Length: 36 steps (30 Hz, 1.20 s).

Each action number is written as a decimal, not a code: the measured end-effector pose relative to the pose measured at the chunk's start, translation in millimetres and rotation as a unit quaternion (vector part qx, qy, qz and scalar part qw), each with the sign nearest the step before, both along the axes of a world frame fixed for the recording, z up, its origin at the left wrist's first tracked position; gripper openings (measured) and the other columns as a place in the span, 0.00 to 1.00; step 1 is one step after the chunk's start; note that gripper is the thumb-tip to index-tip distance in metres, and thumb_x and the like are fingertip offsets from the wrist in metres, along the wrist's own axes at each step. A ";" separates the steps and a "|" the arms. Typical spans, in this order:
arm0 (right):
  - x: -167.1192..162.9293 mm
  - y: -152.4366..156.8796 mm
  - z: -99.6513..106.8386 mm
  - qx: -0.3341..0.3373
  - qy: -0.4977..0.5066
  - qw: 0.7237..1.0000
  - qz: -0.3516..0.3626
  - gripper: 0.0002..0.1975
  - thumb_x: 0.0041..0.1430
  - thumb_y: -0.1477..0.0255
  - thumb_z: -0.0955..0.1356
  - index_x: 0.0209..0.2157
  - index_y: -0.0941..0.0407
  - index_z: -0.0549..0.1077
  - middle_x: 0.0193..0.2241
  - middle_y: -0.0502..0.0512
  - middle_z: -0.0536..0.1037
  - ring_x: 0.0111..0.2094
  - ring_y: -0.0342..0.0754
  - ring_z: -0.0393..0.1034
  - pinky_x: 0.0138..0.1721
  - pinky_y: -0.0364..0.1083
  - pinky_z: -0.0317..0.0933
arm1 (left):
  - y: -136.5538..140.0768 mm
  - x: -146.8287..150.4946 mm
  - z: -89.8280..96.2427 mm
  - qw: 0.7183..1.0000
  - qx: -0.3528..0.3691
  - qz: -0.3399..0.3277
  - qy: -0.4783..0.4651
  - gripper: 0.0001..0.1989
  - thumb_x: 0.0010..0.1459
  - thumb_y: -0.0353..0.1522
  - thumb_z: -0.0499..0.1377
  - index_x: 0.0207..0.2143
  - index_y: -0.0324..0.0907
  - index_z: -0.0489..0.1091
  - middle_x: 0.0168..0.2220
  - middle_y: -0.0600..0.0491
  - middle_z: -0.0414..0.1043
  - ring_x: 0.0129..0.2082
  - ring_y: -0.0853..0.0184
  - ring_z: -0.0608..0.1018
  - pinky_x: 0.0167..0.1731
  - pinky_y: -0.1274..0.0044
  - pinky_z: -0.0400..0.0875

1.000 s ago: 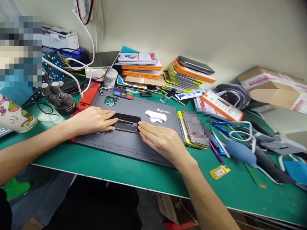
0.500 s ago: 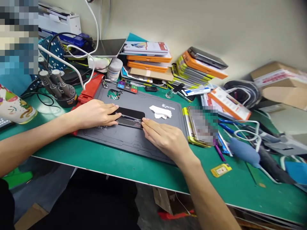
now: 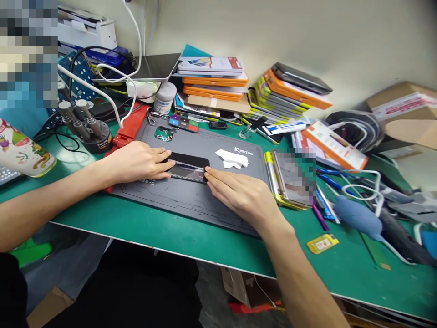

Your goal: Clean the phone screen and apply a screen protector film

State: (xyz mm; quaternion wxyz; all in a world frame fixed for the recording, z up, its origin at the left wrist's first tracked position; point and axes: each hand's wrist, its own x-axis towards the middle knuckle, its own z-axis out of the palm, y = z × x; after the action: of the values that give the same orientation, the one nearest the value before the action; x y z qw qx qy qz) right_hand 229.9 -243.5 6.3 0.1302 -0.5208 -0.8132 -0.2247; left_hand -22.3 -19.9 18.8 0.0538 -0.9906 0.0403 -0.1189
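Observation:
A flat dark phone [image 3: 189,161], with a glossy, reflective lower strip along its near side, lies on the grey WKTOO work mat [image 3: 184,200]. Around its left end are the fingers of my left hand [image 3: 138,161], slightly spread and holding it. At the opposite end my right hand [image 3: 244,193] has its fingers closed together, the tips gripping the right edge. Whether a thin film sits between those fingertips cannot be made out. A crumpled white tissue [image 3: 232,158] rests on the mat to the right. Small metal parts [image 3: 164,134] lie in the mat's upper left cutout.
Screwdrivers stand in a round holder [image 3: 97,139] beside a patterned cup [image 3: 25,150]. Orange boxes [image 3: 215,82] are stacked at the back. Yellow-edged packs [image 3: 290,180], a blue air blower [image 3: 358,216] and a small yellow item [image 3: 322,243] lie on the right.
The camera view has shifted slightly, so the bench items appear a little farther right. Both hands keep nearly the same hold at the ends of the phone.

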 end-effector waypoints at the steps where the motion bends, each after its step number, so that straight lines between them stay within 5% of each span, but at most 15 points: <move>1: 0.4 0.1 0.8 0.003 0.005 1.000 0.002 0.16 0.71 0.78 0.68 0.57 0.58 0.78 0.54 0.59 0.84 0.48 0.53 0.84 0.46 0.50 0.81 | 0.1 0.3 -0.1 1.000 0.014 -0.003 -0.001 0.21 0.76 0.45 0.52 0.57 0.46 0.78 0.59 0.44 0.79 0.57 0.59 0.83 0.50 0.71 0.80; 6: -1.1 1.8 -2.3 0.039 -0.010 0.999 -0.011 0.26 0.69 0.80 0.70 0.66 0.63 0.70 0.59 0.65 0.80 0.54 0.55 0.82 0.51 0.50 0.79 | 0.6 0.8 0.2 0.999 0.033 -0.017 -0.015 0.22 0.77 0.44 0.51 0.56 0.45 0.79 0.59 0.44 0.80 0.57 0.60 0.83 0.50 0.73 0.80; 12: -4.4 4.1 -9.3 0.061 -0.052 0.997 -0.002 0.18 0.70 0.81 0.68 0.60 0.63 0.75 0.55 0.65 0.83 0.48 0.52 0.85 0.43 0.48 0.80 | 1.1 0.5 2.1 1.000 0.006 -0.003 0.005 0.21 0.77 0.44 0.50 0.59 0.48 0.78 0.60 0.47 0.79 0.58 0.60 0.82 0.52 0.72 0.79; 23: -6.4 3.3 -9.0 0.061 -0.032 0.998 0.008 0.18 0.68 0.82 0.71 0.58 0.65 0.76 0.53 0.67 0.84 0.43 0.54 0.86 0.36 0.48 0.78 | 19.6 -8.6 16.6 0.987 -0.141 0.017 0.069 0.22 0.69 0.45 0.63 0.63 0.55 0.75 0.64 0.56 0.75 0.62 0.61 0.80 0.52 0.75 0.76; 36: -8.8 4.3 -5.6 0.061 -0.040 0.997 -0.002 0.16 0.68 0.83 0.70 0.56 0.64 0.77 0.52 0.64 0.84 0.43 0.52 0.86 0.36 0.46 0.80 | 18.9 -5.9 14.5 0.991 -0.121 0.018 0.055 0.20 0.70 0.47 0.61 0.59 0.53 0.78 0.63 0.56 0.75 0.62 0.63 0.80 0.54 0.75 0.76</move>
State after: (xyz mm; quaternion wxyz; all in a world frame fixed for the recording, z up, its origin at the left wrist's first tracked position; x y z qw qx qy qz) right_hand 221.2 -239.3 0.7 0.1286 -0.5044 -0.8012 -0.2953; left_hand -28.2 -1.0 33.2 -0.0671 -0.9954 0.0107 -0.0673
